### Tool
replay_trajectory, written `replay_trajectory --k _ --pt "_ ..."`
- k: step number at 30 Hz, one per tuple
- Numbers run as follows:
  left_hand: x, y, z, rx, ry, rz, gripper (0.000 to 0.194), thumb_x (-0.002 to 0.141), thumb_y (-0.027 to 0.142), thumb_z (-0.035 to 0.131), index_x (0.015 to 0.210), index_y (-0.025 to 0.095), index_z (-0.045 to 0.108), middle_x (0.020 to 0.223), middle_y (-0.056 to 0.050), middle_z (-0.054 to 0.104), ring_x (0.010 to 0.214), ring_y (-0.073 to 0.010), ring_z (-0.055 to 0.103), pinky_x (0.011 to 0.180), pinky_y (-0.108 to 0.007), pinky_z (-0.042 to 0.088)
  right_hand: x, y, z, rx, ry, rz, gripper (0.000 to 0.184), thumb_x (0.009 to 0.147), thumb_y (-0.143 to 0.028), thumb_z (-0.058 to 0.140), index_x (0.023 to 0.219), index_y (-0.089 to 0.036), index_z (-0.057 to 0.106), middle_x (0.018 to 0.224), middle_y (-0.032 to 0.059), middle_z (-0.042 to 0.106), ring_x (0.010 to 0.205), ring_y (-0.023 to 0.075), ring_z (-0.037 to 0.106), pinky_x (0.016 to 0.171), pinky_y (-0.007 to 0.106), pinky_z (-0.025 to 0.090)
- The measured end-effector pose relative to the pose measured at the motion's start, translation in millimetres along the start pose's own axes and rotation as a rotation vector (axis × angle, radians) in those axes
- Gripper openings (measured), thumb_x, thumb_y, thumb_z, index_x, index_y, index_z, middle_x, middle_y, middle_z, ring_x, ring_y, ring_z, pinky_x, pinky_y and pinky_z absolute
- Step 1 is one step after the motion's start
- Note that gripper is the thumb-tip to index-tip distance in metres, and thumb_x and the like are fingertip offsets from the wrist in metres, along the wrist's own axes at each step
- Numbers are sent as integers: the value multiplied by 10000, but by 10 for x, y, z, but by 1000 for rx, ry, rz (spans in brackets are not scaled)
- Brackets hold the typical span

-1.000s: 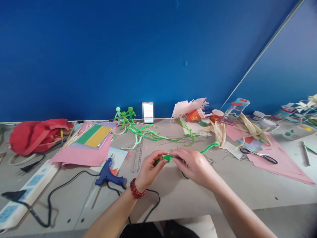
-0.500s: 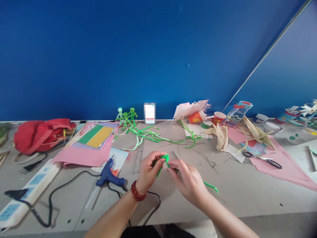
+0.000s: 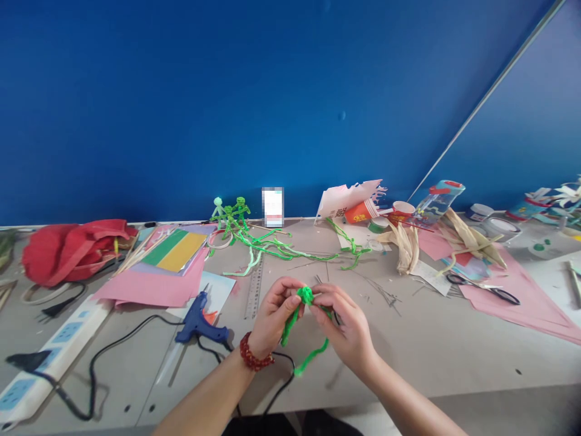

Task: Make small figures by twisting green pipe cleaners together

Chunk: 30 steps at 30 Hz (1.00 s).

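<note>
Left hand (image 3: 278, 312) and right hand (image 3: 345, 324) pinch a green knot (image 3: 305, 295) — seemingly shaping it. The next move probably needs the loose tail (image 3: 313, 358) guided.

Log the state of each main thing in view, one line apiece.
Left hand: pinching green strand
Right hand: pinching green strand
Green strand: bunched at top, ends hanging
Blue glue gun: lying down
Black plug: in power strip
Orange cups: nested, tipped over
Scissors: lying down, opening unclear
</note>
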State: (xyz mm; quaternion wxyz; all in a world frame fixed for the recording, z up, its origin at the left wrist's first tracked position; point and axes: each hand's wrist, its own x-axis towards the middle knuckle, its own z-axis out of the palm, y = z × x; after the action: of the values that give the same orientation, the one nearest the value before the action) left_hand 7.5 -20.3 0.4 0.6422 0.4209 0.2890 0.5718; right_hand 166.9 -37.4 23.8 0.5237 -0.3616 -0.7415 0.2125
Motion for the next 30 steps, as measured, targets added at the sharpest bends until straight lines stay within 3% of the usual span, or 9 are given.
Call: replay_trajectory --k 7,11,14,17,22,24,27,30 --pt "6 71 -7 150 -54 32 313 818 360 729 1092 213 693 724 0 617 582 -99 519 523 -207 408 86 9 -67 -100 -64 -96 166 922 -120 500 893 -225 625 988 94 709 827 177 686 702 275 544" --pt "-5 74 -33 273 -73 112 238 846 342 699 1041 207 719 847 -38 658 587 -94 523 495 -208 404 146 6 -147 -156 -165 -119 164 919 -111 495 890 -223 612 891 75 700 775 168 662 667 258 523" --pt "-13 56 -40 256 -45 138 204 855 336 692 1008 202 694 764 -11 623 557 -85 503 463 -189 381 170 3 -173 -125 -183 -113 131 917 -128 521 910 -219 616 929 79 702 788 169 665 648 253 516" --pt "-12 43 -36 146 -35 79 230 839 367 709 980 193 655 673 18 574 546 -92 514 457 -185 378 169 3 -161 -33 -164 -41 102 923 -163 544 901 -221 626 937 75 711 848 183 682 665 254 527" --pt "-4 21 -29 -66 -49 4 294 803 402 747 953 193 606 614 41 551 510 -83 489 477 -192 349 165 -4 -102 117 -95 225 66 886 -265 625 922 -210 636 852 49 719 679 155 669 521 218 492" --pt "-2 10 -31 -111 -74 -10 301 807 406 745 960 199 589 586 50 547 499 -82 483 485 -195 336 185 -8 -82 185 -89 305 110 869 -281 642 945 -201 641 859 51 721 707 159 682 537 216 502" --pt "0 1 -33 -141 -107 -13 306 808 397 748 966 200 576 578 56 549 496 -79 487 496 -198 331 227 -6 -61 266 -116 340 127 857 -292 645 931 -189 660 860 54 727 731 164 687 598 233 528" --pt "8 1 -31 -152 -113 -19 315 809 399 747 971 201 563 576 62 546 494 -79 492 492 -194 332 256 6 -50 299 -136 347 129 857 -300 643 902 -183 673 766 36 714 643 148 656 558 230 510"
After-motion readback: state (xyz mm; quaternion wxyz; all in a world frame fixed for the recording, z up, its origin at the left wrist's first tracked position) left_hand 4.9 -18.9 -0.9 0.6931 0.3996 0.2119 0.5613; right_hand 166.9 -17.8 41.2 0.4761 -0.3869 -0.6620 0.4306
